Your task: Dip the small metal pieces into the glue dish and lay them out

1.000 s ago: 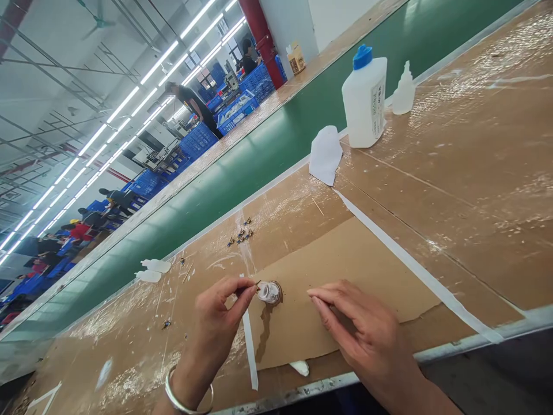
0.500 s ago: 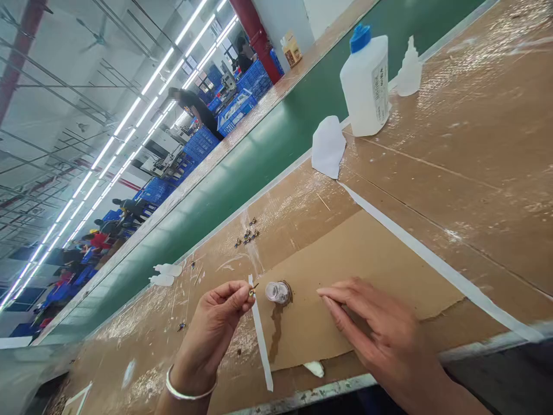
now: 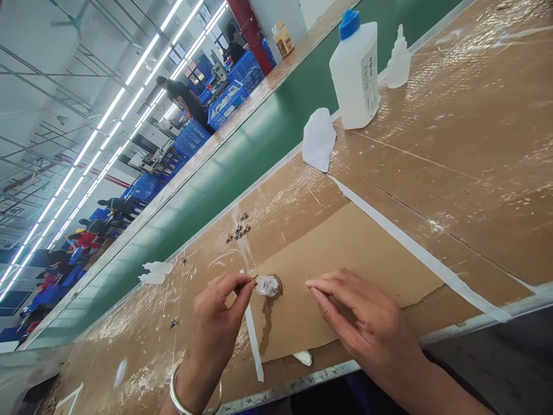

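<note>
My left hand (image 3: 218,320), with a silver bangle at the wrist, is closed in a pinch on a small brass-coloured metal part (image 3: 255,280). Most of that part is hidden by the fingertips. It is right at the rim of a small clear jar (image 3: 268,286), which stands on a cardboard sheet (image 3: 337,248). Over the cardboard, to the right of the jar, my right hand (image 3: 367,323) has its thumb and forefinger pressed close together. Whatever lies between them, if anything, is too small to make out.
Several similar small metal parts (image 3: 238,229) lie beyond the jar. Two small white bottles (image 3: 156,267) lie at left. A blue-capped bottle (image 3: 355,75), a dropper bottle (image 3: 398,60) and a white paper piece (image 3: 318,140) are at the back. White tape (image 3: 415,245) crosses the table. People work in the background.
My left hand has brought the small metal part rightward to the jar's rim and turned it. My right hand keeps its pinch over the cardboard. The view has shifted slightly.
</note>
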`<state>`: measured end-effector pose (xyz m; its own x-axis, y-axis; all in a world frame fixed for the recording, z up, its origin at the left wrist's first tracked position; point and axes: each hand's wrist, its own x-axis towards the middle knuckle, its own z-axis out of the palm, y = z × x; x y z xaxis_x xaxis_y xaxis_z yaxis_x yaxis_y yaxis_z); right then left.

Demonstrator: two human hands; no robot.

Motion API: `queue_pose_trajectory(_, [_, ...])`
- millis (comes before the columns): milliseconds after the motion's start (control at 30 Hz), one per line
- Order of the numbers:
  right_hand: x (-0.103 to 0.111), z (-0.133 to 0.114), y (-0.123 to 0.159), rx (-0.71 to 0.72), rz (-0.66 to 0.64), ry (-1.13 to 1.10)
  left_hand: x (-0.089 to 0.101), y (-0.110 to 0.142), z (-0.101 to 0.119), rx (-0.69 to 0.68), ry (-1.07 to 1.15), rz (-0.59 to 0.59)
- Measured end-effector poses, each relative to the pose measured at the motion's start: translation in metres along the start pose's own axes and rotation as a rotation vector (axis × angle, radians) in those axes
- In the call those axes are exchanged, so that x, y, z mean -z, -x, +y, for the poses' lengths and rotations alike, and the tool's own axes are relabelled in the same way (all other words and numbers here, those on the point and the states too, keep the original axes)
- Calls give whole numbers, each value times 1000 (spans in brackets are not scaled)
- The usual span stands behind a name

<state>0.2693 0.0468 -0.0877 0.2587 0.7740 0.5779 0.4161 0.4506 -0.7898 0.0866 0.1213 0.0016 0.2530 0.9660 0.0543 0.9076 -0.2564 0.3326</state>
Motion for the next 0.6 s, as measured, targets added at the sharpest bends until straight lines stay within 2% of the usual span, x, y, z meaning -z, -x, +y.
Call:
queue_pose_trajectory(433, [0,0,0,-24,6,-27,-3,-6,3,-48,-65,-53])
queue_pose_trajectory(600, [1,0,0,-26,2,-31,-3,-7,2,-85,-95,-39])
